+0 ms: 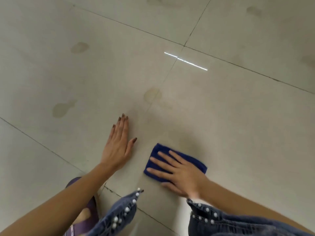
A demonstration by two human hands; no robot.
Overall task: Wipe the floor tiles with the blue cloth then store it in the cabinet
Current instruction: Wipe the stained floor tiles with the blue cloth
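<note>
**Floor wipe in progress: cloth under right hand, left hand bracing**

Nearest the camera: two studded blue denim trouser hems [119, 217] and a purple slipper [88, 212], below and left of the cloth; the person appears to be crouching.

Folded dark-blue terry cloth [157, 151]: lies flat on the pale glossy floor tiles [238, 125], roughly rectangular, ribbed in texture, no loose corners visible. It sits just right of a grout line.

Right hand [180, 174]: laid on top of the cloth, fingers spread and flat, pressing down rather than closing around it; this likely spreads pressure for wiping.

Left hand [117, 145]: just left of the cloth, apart from it, palm open on the bare tile, holding nothing; judged to be a brace for balance.

Beyond the cloth: dull, footprint-like smudges [62, 109] ahead and to its left, not yet wiped. Farther still, a bright strip of reflected light [185, 61] across a tile joint. No cabinet is in view.
</note>
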